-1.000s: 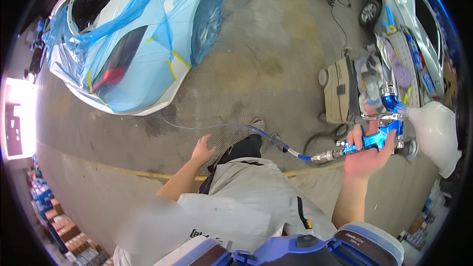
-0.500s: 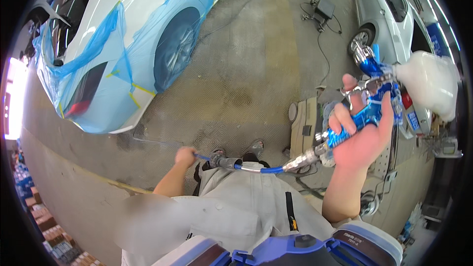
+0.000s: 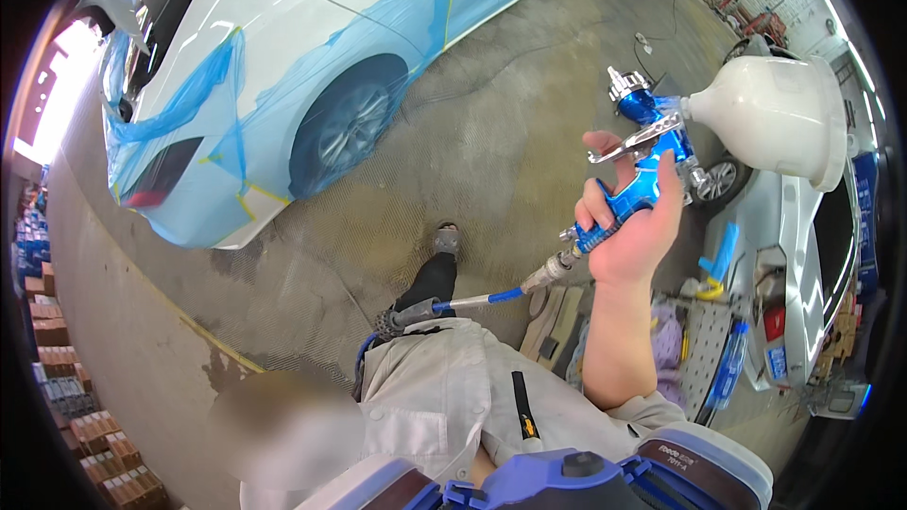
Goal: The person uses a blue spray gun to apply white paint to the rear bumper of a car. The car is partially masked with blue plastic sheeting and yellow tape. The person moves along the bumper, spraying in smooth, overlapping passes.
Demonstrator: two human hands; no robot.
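Observation:
My right hand (image 3: pixel 631 244) is wrapped around the handle of a blue and chrome spray gun (image 3: pixel 646 185), held up on the right. Its fingertips curl by the silver trigger (image 3: pixel 639 139). A large white paint cup (image 3: pixel 770 118) sits on the gun's far right side, and its silver nozzle (image 3: pixel 627 84) points up and left. A blue air hose (image 3: pixel 505 296) runs from the handle's metal coupling down to a dark fitting (image 3: pixel 402 318) near my waist. My left hand is out of sight.
A white car (image 3: pixel 274 33), largely draped in blue masking film (image 3: pixel 203 203), stands ahead left. On the right are a silver car (image 3: pixel 799 274), a perforated metal surface (image 3: pixel 697 345) and a beige panel (image 3: pixel 546 332). Boxes (image 3: pixel 59 359) line the far left. A mask (image 3: pixel 539 486) edges the bottom.
My left hand, earlier at the hose beside my waist, has gone from view. The view has shifted toward the masked car's side. The spray gun has moved left and up in the picture.

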